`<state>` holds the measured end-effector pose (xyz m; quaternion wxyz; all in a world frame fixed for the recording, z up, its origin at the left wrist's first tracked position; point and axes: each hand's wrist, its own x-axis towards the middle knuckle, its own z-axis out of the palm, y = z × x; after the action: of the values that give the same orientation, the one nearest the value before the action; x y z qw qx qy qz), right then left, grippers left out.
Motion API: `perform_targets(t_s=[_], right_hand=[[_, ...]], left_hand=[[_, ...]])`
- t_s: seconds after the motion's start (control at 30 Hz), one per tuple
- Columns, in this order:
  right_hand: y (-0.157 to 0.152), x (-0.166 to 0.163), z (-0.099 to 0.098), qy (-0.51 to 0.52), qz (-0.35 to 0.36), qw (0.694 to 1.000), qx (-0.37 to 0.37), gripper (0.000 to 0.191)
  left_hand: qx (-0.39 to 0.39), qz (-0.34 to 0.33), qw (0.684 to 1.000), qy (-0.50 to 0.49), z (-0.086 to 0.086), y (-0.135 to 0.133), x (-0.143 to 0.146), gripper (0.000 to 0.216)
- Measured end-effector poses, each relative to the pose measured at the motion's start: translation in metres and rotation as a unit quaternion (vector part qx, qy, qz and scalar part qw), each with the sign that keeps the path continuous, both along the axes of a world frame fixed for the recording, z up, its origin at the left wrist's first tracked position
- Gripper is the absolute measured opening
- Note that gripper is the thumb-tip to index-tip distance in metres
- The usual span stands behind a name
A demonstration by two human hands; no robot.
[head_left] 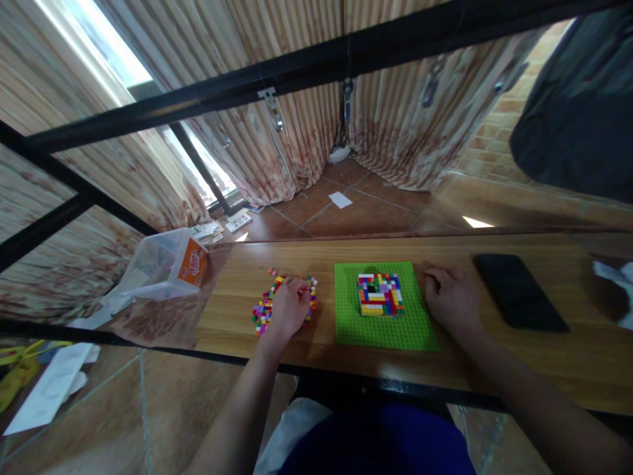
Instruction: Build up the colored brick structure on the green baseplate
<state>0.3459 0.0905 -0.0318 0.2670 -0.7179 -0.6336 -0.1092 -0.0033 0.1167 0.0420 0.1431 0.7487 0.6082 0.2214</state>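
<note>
My left hand [291, 305] is over a loose pile of small coloured toy bricks [264, 310], its fingers bent down among them. Whatever its fingertips may hold is hidden. A green studded baseplate [349, 331] lies to the right of the pile. Near its middle stands a low block of multicoloured bricks [380, 295], with a dark gap in its upper left part. By the baseplate's right edge, my right hand [449, 295] rests on the table, its fingers curled in and nothing visible in them.
A black phone-like slab [521, 291] lies on the wooden table [237, 264], right of my right hand. A clear plastic box [161, 267] with an orange label is on the floor at the left. White crumpled material [616, 280] lies at the far right. A dark metal bar [306, 66] crosses above.
</note>
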Motion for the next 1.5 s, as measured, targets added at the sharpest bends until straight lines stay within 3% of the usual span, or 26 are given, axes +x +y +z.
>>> perform_targets(t_s=[0.3, 0.67, 0.77, 0.93, 1.1, 1.5], right_hand=[[0.0, 0.001, -0.002, 0.004, -0.003, 1.0, -0.001, 0.027], [0.0, -0.002, 0.0, 0.005, -0.007, 1.0, -0.001, 0.026], [0.001, -0.002, 0.0, 0.009, -0.008, 1.0, -0.003, 0.026], [0.001, -0.001, 0.0, 0.015, -0.013, 1.0, -0.014, 0.028], [0.001, -0.002, 0.0, 0.028, -0.01, 1.0, -0.009, 0.028], [0.002, -0.002, 0.0, 0.04, -0.006, 0.999, -0.01, 0.027]], left_hand=[[0.032, 0.032, 0.986, 0.159, -0.007, -0.003, 0.024, 0.016], [0.031, 0.037, 0.985, 0.168, -0.01, 0.003, 0.03, 0.019], [0.041, 0.014, 0.991, 0.124, -0.005, -0.001, 0.035, 0.015], [0.078, -0.09, 0.993, 0.008, 0.006, -0.011, 0.063, 0.009], [0.082, -0.16, 0.984, -0.019, 0.01, -0.014, 0.096, 0.008], [0.073, -0.158, 0.983, 0.063, 0.005, -0.003, 0.113, 0.015]])
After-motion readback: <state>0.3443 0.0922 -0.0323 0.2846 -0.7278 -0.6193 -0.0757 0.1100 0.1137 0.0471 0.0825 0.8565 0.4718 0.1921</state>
